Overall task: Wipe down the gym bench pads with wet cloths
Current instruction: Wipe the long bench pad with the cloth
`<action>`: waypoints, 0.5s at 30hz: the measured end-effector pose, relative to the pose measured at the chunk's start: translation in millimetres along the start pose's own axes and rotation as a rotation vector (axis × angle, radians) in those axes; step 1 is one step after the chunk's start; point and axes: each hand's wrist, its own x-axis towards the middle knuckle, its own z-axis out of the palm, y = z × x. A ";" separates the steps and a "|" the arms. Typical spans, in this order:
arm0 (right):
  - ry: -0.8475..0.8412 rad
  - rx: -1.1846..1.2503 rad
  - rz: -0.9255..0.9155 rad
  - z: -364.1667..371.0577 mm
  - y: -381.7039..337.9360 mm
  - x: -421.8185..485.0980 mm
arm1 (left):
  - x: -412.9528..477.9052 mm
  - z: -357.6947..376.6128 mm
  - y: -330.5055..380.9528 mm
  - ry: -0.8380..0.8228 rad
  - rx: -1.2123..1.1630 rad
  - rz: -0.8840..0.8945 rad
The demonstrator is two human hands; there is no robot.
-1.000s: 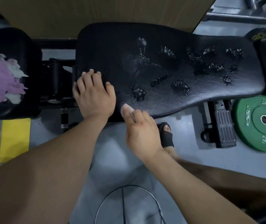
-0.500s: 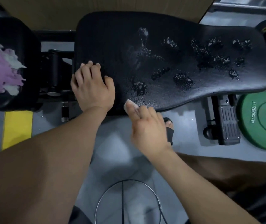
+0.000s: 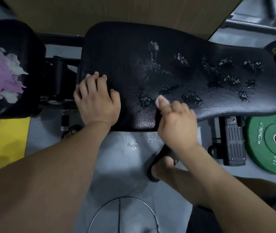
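Directly below the camera lies a long black bench pad [image 3: 125, 52], running left to right. Its middle and right parts are dotted with wet patches [image 3: 191, 98] and beads of water. Near the pad's front edge, a small white cloth [image 3: 159, 100] touches the wet surface. The right hand [image 3: 177, 125] pinches this cloth, its fingers curled closed around it so that only a tip of cloth shows past the thumb. The left hand [image 3: 97, 101] rests palm down on the left end of the pad, its fingers loosely bent, holding nothing.

To the left, apart from the main pad, is a second black pad [image 3: 13, 36]. A crumpled heap of pink and white cloths [image 3: 1, 74] lies on it. Black metal frame parts sit between the two pads.

On the grey floor [image 3: 113, 165], under the right end of the bench, a green weight plate [image 3: 271, 143] lies flat, beside a ridged black footplate [image 3: 234, 142]. A yellow stripe [image 3: 11, 140] marks the floor at the left. A foot in a black sandal [image 3: 160, 163] stands below the right hand. A thin wire ring [image 3: 123, 198] shows at the bottom edge. A wood-grain panel [image 3: 117, 10] lies beyond the bench.
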 end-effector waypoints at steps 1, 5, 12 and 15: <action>0.012 0.014 0.059 2.3 -3.1 3.5 | 0.1 0.6 -0.6 0.001 0.004 -0.001; -0.051 0.141 -0.095 7.0 -43.7 -15.8 | -0.1 1.5 -0.3 -0.006 0.005 0.002; 0.014 0.030 -0.001 2.3 1.5 24.6 | -0.1 0.2 0.0 -0.003 0.000 0.001; -0.019 0.146 -0.008 4.1 -30.1 17.1 | 0.1 0.7 -0.3 0.002 0.000 0.003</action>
